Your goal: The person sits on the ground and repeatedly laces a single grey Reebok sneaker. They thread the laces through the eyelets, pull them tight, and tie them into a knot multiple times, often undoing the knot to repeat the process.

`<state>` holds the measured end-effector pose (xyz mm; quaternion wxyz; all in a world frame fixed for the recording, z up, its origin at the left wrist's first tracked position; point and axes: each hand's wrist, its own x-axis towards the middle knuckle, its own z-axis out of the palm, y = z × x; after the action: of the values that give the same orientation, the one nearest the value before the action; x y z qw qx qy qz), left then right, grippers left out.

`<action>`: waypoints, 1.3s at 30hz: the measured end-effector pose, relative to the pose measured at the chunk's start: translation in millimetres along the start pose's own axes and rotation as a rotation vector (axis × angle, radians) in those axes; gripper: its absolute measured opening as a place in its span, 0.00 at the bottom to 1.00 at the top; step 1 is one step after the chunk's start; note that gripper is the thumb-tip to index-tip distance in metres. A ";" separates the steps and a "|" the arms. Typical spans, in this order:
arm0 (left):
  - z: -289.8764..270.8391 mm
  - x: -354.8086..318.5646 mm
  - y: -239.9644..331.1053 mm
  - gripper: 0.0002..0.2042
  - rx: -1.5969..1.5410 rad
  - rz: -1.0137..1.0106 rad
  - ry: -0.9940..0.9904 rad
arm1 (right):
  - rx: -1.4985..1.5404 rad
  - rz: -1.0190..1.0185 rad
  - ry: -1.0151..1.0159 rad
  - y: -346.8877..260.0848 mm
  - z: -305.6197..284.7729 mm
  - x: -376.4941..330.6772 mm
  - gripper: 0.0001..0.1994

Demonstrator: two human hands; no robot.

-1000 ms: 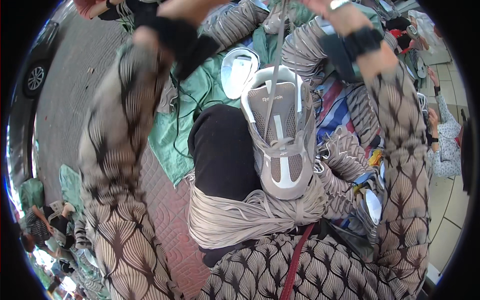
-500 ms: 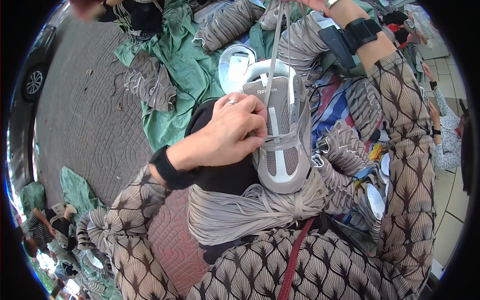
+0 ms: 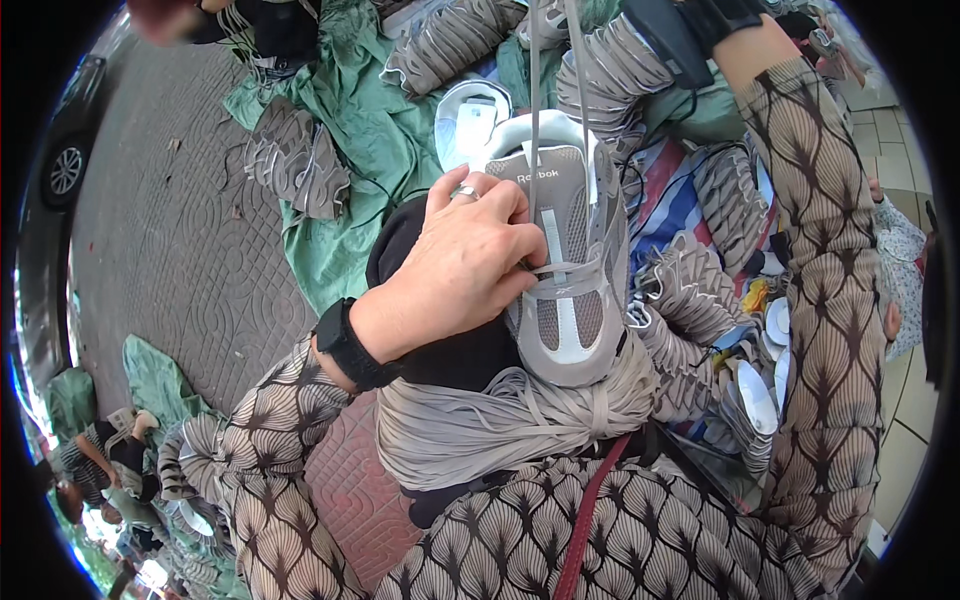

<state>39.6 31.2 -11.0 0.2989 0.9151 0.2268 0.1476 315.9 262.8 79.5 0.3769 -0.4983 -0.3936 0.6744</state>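
A grey and white sneaker (image 3: 565, 335) rests in my lap, toe toward me. My left hand (image 3: 465, 250), wearing a ring, has its fingers curled closed on the sneaker's left eyelet edge; its fingertips are partly hidden. One row of grey shoelace (image 3: 565, 268) crosses the upper near the toe. Both lace lengths stretch up past the tongue, taut, and leave through the top edge. My right hand lies beyond that edge; only its forearm (image 3: 815, 250) and dark wrist device (image 3: 668, 45) show. Beneath the sneaker, a thick tied bundle of grey laces (image 3: 490, 425) lies across my lap.
Stacked grey shoe uppers (image 3: 455, 45) lie on a green sheet (image 3: 345, 120) ahead. More uppers (image 3: 695, 280) are heaped at the right near a striped sheet (image 3: 660, 215). A parked car (image 3: 75, 170) stands far left on patterned paving (image 3: 170, 250). Other people sit nearby.
My right hand has risen out through the top edge, drawing the lace lengths up. The lace row at the toe now stands out as a distinct loop. My left hand has shifted slightly rightward.
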 end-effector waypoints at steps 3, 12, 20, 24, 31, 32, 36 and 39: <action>-1.7 1.8 9.8 0.13 0.020 -0.080 0.001 | -0.083 -0.123 0.064 12.1 6.5 10.1 0.14; 2.6 44.8 24.2 0.09 -0.196 -0.104 -0.041 | -0.154 -0.146 0.031 26.3 14.3 6.9 0.14; -15.8 76.6 20.0 0.13 -0.080 0.111 -0.064 | -0.151 -0.171 0.049 25.3 12.2 -9.2 0.14; -6.3 54.1 27.2 0.12 0.067 0.116 -0.196 | -0.161 -0.207 0.060 27.6 12.4 -13.8 0.15; 18.6 41.8 29.1 0.06 0.410 0.003 0.153 | -0.087 -0.197 0.027 33.2 5.3 -14.7 0.15; 21.1 41.1 32.1 0.06 0.422 0.013 0.171 | -0.056 -0.184 -0.001 32.8 5.1 -15.7 0.15; 24.2 35.9 38.7 0.06 0.181 -0.070 0.158 | -0.128 -0.225 -0.004 31.5 7.4 -23.9 0.17; 20.1 27.1 40.4 0.04 -0.069 -0.103 0.071 | -0.164 -0.216 0.031 32.6 10.7 -33.0 0.17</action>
<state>84.0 6.1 1.8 0.3290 0.8857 0.2787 0.1719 309.1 218.2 64.4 0.4112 -0.4925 -0.4931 0.5876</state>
